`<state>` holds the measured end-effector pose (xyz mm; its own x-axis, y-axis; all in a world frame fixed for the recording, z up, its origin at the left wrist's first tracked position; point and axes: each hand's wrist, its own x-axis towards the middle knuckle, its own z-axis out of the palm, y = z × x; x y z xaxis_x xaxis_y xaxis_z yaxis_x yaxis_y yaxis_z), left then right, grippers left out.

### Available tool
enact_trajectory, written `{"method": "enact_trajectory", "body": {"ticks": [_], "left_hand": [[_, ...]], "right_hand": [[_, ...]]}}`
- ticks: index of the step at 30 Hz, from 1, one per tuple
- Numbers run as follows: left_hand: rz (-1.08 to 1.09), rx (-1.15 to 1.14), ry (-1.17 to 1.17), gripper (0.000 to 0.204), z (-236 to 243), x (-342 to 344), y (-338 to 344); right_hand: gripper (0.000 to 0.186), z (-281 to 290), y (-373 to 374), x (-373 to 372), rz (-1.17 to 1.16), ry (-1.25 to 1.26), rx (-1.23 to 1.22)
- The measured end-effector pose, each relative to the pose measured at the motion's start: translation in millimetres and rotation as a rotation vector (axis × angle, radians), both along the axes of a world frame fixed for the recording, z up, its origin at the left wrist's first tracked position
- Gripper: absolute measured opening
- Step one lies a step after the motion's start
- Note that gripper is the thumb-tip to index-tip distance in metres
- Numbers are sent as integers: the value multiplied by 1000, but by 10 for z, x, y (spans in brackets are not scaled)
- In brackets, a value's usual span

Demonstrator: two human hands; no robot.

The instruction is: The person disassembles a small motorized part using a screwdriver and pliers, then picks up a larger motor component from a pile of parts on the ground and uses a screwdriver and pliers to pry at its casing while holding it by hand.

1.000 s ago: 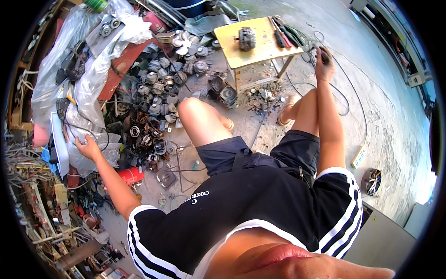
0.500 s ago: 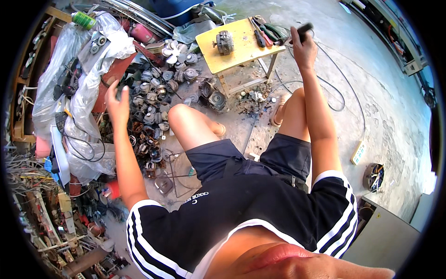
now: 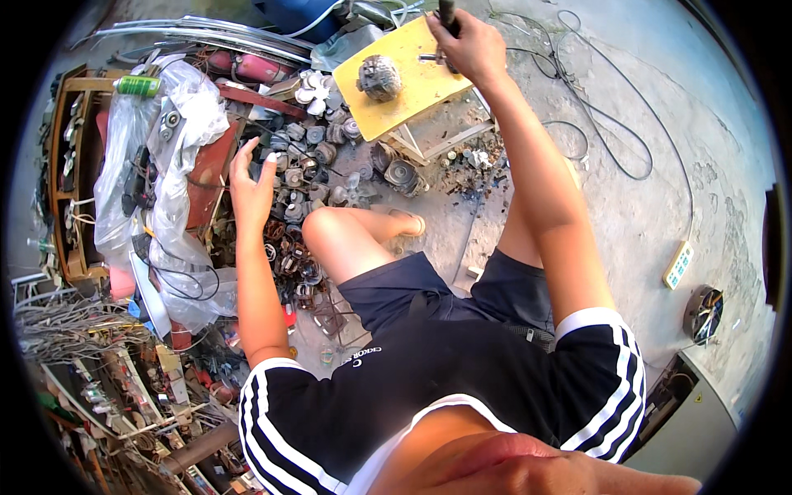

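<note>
My right hand (image 3: 477, 49) is closed around a dark tool (image 3: 446, 15) over the right part of a yellow-topped stool (image 3: 363, 107). A shiny metal tip shows below the fingers; the tool's kind is not clear. To the left of that hand, a small dusty electric motor (image 3: 379, 78) sits on the stool top, apart from the fingers. My left hand (image 3: 252, 186) hangs in the air with its fingers apart and nothing in it. Beneath and beside it lies a heap of old motor parts (image 3: 289, 177). My right hand and forearm hide the stool's right side.
A black cable (image 3: 594, 111) loops over the concrete floor, and a white power strip (image 3: 677, 266) lies at the right. Near it stands a round container (image 3: 704, 315). Plastic sheeting (image 3: 177, 91), a green can (image 3: 137, 86) and a wooden rack (image 3: 62, 173) crowd the left.
My right hand has moved left and inward with the tool, now over the stool. The view has shifted, and the hand tools seen on the stool are now largely covered.
</note>
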<state>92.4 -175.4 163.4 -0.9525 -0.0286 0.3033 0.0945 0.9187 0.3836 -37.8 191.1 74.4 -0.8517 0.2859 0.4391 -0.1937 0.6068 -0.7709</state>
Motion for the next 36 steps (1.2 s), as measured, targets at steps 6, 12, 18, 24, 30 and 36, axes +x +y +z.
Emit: {"method": "enact_trajectory", "body": {"ticks": [6,12,18,24,30,36], "left_hand": [[-154,102,-64,46,-520,-342,673],[-192,411,122,47,-988,-987,1147],[-124,904,192,39,-1137,-1570,1090],[-205,670,-14,76,-1401,-1544,962],[-259,298,-102,101,-1322,-1470,898],[-297,341,-98,102,-1335,-1588,823]], "right_hand": [[47,-159,-98,-72,71,-123,-68],[50,-207,-230,-238,64,-68,-107],[48,-280,-266,-342,87,-34,-85],[35,-362,-368,-364,86,0,-83],[26,-356,-608,-348,125,33,-121],[25,-343,-734,-328,121,67,5]]}}
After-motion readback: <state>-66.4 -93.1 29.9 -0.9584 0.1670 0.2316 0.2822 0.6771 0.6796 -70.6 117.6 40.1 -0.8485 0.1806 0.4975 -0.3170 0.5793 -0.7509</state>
